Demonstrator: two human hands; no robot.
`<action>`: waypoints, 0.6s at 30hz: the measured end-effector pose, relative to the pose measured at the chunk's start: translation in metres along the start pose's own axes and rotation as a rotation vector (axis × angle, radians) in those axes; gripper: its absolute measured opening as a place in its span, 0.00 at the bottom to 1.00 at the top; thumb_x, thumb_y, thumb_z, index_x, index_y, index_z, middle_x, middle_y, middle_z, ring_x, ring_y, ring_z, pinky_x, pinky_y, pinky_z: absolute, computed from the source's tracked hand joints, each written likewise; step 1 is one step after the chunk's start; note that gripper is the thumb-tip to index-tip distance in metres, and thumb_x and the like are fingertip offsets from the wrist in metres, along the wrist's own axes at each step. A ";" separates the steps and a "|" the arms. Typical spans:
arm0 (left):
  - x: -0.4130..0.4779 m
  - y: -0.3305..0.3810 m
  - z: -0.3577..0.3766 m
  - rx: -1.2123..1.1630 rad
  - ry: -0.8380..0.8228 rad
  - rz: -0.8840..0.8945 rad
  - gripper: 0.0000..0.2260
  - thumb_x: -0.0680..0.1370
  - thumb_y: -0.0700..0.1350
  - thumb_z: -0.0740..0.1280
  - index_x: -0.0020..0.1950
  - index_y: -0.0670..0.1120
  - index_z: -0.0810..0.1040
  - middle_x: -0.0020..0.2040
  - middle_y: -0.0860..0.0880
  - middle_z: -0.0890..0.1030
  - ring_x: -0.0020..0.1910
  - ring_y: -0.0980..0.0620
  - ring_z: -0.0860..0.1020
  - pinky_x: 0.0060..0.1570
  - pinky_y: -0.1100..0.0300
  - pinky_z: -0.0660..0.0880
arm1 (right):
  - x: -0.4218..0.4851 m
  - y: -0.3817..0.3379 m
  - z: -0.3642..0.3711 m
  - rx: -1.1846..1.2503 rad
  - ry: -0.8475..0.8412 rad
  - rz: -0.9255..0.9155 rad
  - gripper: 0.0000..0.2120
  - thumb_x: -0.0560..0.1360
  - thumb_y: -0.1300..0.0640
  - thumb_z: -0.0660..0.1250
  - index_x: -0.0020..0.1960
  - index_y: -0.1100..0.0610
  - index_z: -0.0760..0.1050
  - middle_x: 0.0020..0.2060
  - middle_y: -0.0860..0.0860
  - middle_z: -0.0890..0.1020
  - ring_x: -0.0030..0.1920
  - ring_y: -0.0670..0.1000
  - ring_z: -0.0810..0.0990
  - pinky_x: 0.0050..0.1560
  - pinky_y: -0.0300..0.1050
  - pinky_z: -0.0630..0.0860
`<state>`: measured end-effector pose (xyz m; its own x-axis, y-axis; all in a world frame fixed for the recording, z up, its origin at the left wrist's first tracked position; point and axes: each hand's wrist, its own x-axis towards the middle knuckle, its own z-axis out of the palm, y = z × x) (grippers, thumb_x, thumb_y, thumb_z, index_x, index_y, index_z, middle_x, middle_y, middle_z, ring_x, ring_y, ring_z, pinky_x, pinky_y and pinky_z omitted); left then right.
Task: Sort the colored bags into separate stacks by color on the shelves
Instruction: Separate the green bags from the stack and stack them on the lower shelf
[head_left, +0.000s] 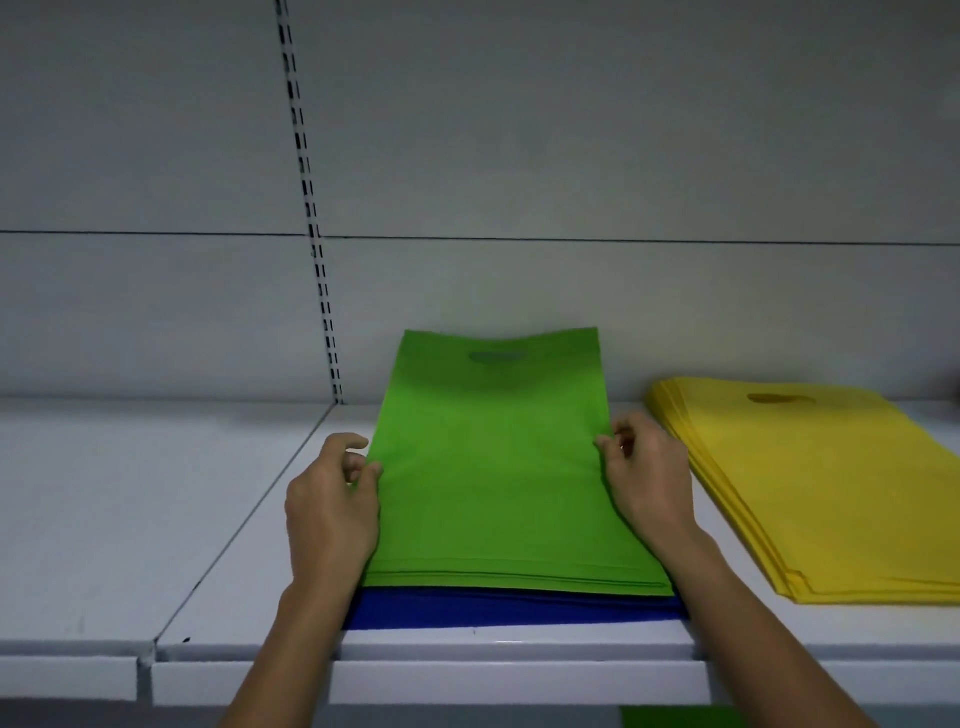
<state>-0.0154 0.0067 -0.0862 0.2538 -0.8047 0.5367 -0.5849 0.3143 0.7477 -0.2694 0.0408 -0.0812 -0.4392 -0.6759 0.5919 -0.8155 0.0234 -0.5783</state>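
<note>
A stack of green bags (498, 478) lies flat on the white shelf (249, 545), its handle cut-out toward the back wall. Blue bags (509, 613) lie under it and stick out at the front edge. My left hand (332, 499) pinches the left edge of the green stack. At the right edge, my right hand (644, 478) grips the same stack. A separate stack of yellow bags (821, 488) rests on the shelf to the right, apart from the green one.
A slotted metal upright (311, 218) runs up the grey back panel left of the green stack. A seam splits the shelf into left and right boards. A green scrap (675, 718) shows below the shelf's front lip.
</note>
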 end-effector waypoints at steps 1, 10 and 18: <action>-0.001 0.001 -0.001 0.010 0.022 0.012 0.07 0.73 0.36 0.68 0.51 0.43 0.78 0.41 0.45 0.81 0.41 0.43 0.77 0.42 0.58 0.68 | -0.001 0.000 0.000 -0.009 0.027 -0.031 0.03 0.73 0.63 0.68 0.44 0.63 0.75 0.39 0.58 0.79 0.41 0.57 0.76 0.37 0.43 0.64; 0.000 0.014 -0.015 0.135 0.009 0.382 0.16 0.68 0.25 0.63 0.50 0.38 0.81 0.47 0.38 0.82 0.44 0.37 0.76 0.45 0.58 0.65 | -0.001 -0.020 -0.028 0.103 0.115 -0.161 0.12 0.74 0.68 0.64 0.57 0.67 0.72 0.47 0.63 0.80 0.47 0.60 0.78 0.40 0.40 0.62; -0.070 0.075 -0.014 -0.065 -0.133 0.418 0.17 0.71 0.41 0.59 0.55 0.41 0.80 0.52 0.40 0.81 0.52 0.40 0.76 0.53 0.54 0.69 | -0.058 0.028 -0.131 0.038 0.250 -0.130 0.17 0.71 0.64 0.61 0.58 0.66 0.75 0.53 0.61 0.80 0.48 0.60 0.79 0.51 0.40 0.67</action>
<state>-0.0658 0.0934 -0.0618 -0.0982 -0.6582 0.7464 -0.5658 0.6539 0.5022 -0.3160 0.1772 -0.0583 -0.4152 -0.4690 0.7795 -0.8582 -0.0824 -0.5067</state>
